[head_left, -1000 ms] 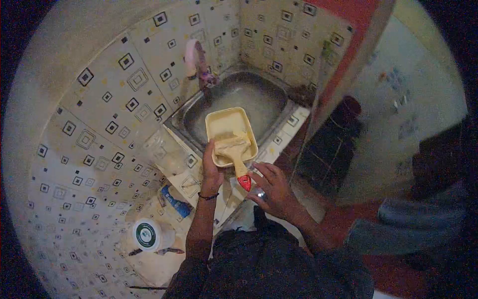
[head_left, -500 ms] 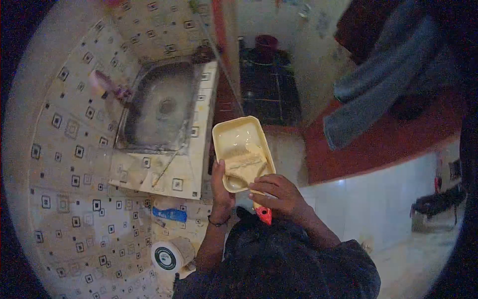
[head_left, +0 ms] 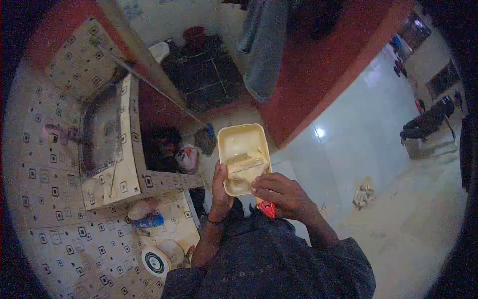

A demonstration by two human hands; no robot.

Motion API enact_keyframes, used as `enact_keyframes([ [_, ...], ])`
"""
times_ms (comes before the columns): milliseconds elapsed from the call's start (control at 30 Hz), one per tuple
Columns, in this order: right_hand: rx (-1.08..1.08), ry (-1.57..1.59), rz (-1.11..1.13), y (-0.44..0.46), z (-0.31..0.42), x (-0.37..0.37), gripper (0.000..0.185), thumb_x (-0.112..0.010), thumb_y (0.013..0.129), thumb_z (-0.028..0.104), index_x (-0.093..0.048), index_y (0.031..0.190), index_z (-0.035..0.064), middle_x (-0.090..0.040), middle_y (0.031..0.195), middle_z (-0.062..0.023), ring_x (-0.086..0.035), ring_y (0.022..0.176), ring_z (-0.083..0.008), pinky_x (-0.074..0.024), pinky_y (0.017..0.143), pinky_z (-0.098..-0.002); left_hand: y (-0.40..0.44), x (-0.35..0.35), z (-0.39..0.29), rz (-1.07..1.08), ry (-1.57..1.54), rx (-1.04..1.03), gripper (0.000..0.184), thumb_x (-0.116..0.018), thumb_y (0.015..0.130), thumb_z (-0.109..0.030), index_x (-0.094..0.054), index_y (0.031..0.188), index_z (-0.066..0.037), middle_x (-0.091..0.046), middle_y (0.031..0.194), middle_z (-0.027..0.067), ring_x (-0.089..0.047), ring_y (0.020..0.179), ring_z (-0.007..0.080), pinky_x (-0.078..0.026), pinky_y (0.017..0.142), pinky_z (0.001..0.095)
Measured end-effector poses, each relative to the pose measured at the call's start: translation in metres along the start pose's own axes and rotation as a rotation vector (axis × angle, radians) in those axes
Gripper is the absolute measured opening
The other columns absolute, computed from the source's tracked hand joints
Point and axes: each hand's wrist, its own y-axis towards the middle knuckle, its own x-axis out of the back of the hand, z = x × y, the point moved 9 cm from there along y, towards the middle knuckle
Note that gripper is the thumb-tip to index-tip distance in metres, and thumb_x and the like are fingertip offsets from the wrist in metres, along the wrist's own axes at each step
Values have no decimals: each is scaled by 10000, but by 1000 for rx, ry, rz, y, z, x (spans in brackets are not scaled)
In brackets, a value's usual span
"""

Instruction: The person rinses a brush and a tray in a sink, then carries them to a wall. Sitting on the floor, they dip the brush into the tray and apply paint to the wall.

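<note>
A pale yellow rectangular tray (head_left: pixel 241 140) is held in front of my body. My left hand (head_left: pixel 220 192) grips its left side, with the thumb at the rim. A wide brush (head_left: pixel 247 168) lies in the lower part of the tray, its bristles coated in a cream colour. Its red-tipped handle (head_left: pixel 267 208) sticks out past the tray's near edge. My right hand (head_left: pixel 284 196) is closed round the brush handle, close to the tray's lower right corner.
At the left is a metal sink (head_left: pixel 102 130) in a tiled counter (head_left: pixel 130 137). Below it stand a white bucket (head_left: pixel 155 261) and a blue packet (head_left: pixel 149 221). A grey cloth (head_left: pixel 264 60) hangs over a red wall (head_left: pixel 318 74). Pale floor (head_left: pixel 338 149) extends right.
The view has turned right, so the sink now sits far left. My right hand, beside the handle with its fingers apart earlier, has closed on the brush. The tray stays in my left hand.
</note>
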Motion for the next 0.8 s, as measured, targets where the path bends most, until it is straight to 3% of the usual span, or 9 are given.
enact_keyframes([
  [100,-78,-22,-35,-36,-2,16,390,-683,626,131,-577,991,40,-580,1023,-107,-557,958,-284,-471,800,-381,-2,-19,34,15,110,57,397,-346,913,-264,-328,1238,-37,-471,1169,128,-484,1074,229,-404,899,350],
  [167,-144,-47,-58,-50,3,24,391,-683,622,127,-576,988,39,-577,1025,-110,-553,966,-282,-472,798,-380,1,-22,50,11,184,53,557,-300,900,-414,-369,1216,40,-476,1176,201,-491,1055,326,-396,905,411],
  [300,-249,-66,-82,-70,8,33,409,-685,612,88,-561,1000,53,-567,1035,-118,-550,966,-286,-473,792,-375,12,-23,95,81,108,269,538,-297,905,-402,-345,1234,20,-477,1162,200,-499,1041,324,-400,900,413],
  [400,-332,-106,-139,-62,12,27,422,-684,615,74,-553,1016,69,-568,1033,-117,-554,956,-289,-475,784,-371,16,-53,73,158,303,229,503,-305,909,-385,-337,1234,-2,-484,1142,189,-508,1029,309,-411,890,409],
  [467,-392,-143,-190,-63,17,27,427,-684,620,71,-550,1025,77,-571,1027,-115,-556,950,-290,-477,778,-370,20,-60,81,234,175,358,407,-371,912,-250,-319,1253,-34,-455,1170,111,-477,1069,213,-405,902,346],
  [667,-498,-217,-420,-40,32,34,395,-688,622,64,-567,998,76,-609,921,-100,-593,847,-276,-490,723,-364,35,-55,79,380,224,556,419,-385,909,-253,-320,1263,-38,-456,1169,103,-458,1084,201,-377,918,328],
  [800,-559,-349,-480,-23,42,33,346,-679,629,30,-571,956,67,-601,886,-107,-591,831,-271,-489,714,-349,37,-64,51,470,337,496,447,-414,899,-272,-321,1263,-30,-446,1177,98,-427,1104,189,-339,943,323],
])
